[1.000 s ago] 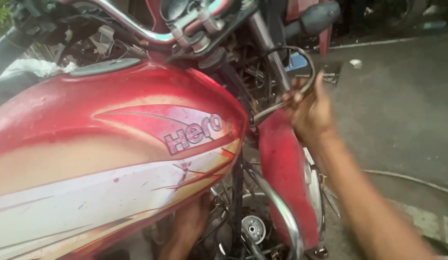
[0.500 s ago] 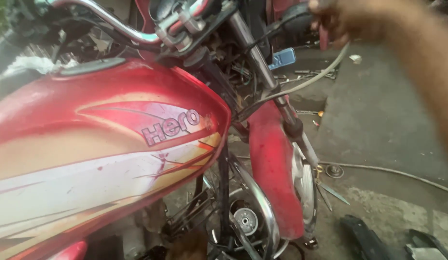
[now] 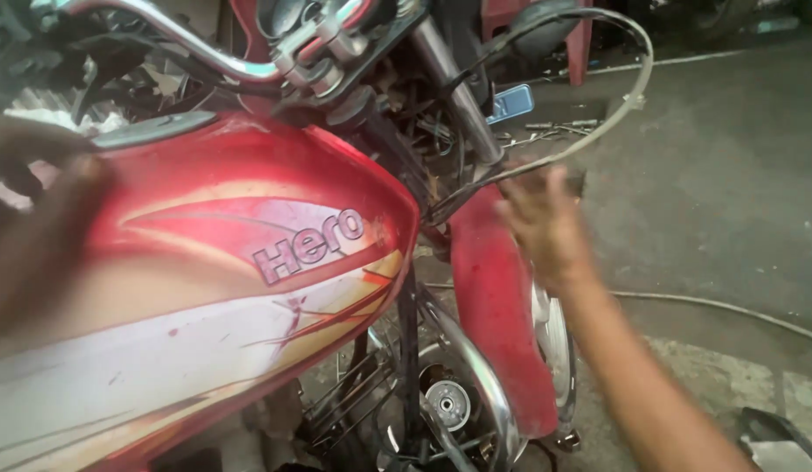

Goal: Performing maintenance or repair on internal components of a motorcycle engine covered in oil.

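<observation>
A red motorcycle fuel tank (image 3: 248, 262) with white and gold stripes fills the left of the view. My left hand (image 3: 34, 218) is a dark blur lying against the tank's left side; its fingers cannot be made out. My right hand (image 3: 545, 229) hangs with spread fingers beside the red front mudguard (image 3: 497, 323), holding nothing. Its fingertips are just below a grey control cable (image 3: 598, 131) that loops from the fork area up to the right and back. The chrome handlebar (image 3: 187, 44) runs across the top.
The chrome fork tube (image 3: 458, 96) and a tangle of wires sit behind the tank. Below are the front wheel hub (image 3: 447, 404) and chrome guard. A thin hose (image 3: 729, 306) lies on the grey concrete floor at right. Small tools and a blue object (image 3: 511, 103) lie farther back.
My right hand has come down from the top right to beside the mudguard, and the cable now loops free above it. My left hand has come into view against the tank.
</observation>
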